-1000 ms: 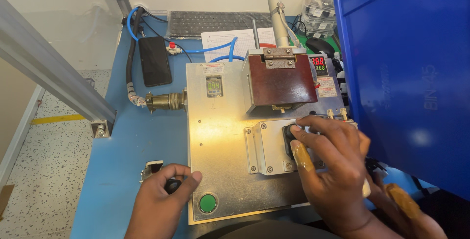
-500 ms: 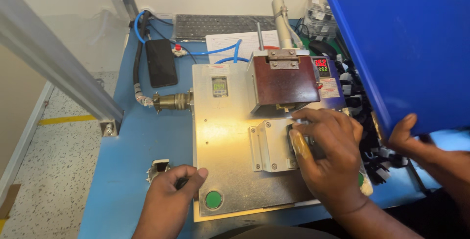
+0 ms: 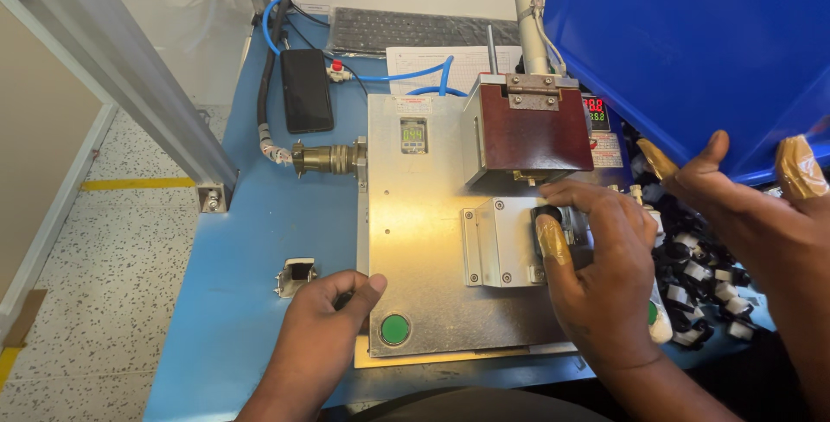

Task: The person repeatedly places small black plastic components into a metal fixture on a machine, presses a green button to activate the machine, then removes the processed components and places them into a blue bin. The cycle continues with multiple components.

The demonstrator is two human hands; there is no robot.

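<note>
My right hand (image 3: 596, 275) presses a small black part (image 3: 546, 214) into the metal fixture block (image 3: 501, 240) under the red-brown press head (image 3: 532, 138), fingers curled on it. My left hand (image 3: 324, 318) rests curled at the steel plate's (image 3: 415, 214) edge, near a green button (image 3: 395, 329). Another person's hand (image 3: 735, 206) tips a blue bin (image 3: 692, 50).

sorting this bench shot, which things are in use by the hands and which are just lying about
In use: left hand on the metal plate's edge; right hand at the small black part in the fixture.

Lying about: phone, keyboard, paper sheet.
</note>
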